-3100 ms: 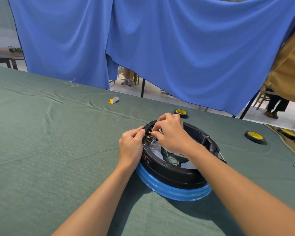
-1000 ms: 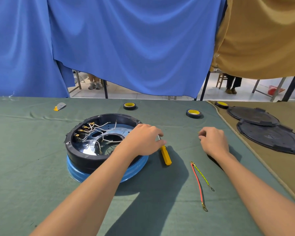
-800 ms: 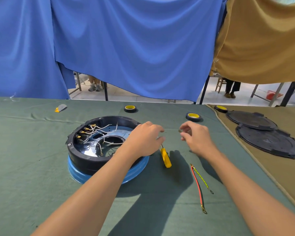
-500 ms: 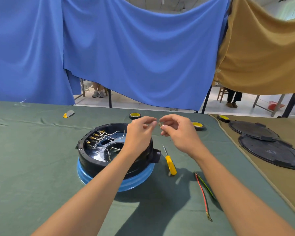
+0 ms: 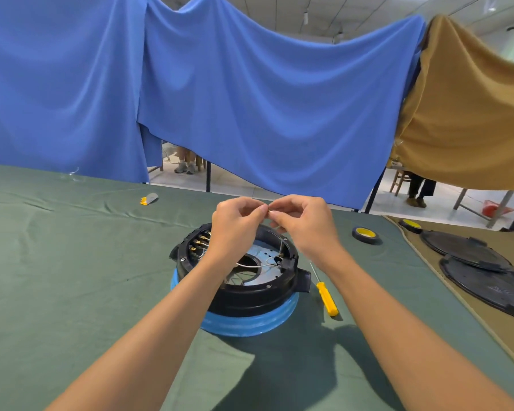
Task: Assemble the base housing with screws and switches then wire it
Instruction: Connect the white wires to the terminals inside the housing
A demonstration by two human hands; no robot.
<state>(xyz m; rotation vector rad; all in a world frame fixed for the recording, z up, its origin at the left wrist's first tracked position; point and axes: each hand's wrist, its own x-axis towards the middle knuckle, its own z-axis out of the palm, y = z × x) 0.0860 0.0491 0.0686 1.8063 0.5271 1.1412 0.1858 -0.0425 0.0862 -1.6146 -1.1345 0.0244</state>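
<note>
In the head view, the left hand and the right hand meet above the black base housing, which stands on the green desk. The curled fingers of both hands pinch one tiny brass piece, too small to name. A yellow screwdriver lies just beside the housing, on its right.

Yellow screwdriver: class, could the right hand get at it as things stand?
Probably yes: the yellow screwdriver lies uncovered beside the housing, but the right hand must first release the small piece pinched with the left hand.
</note>
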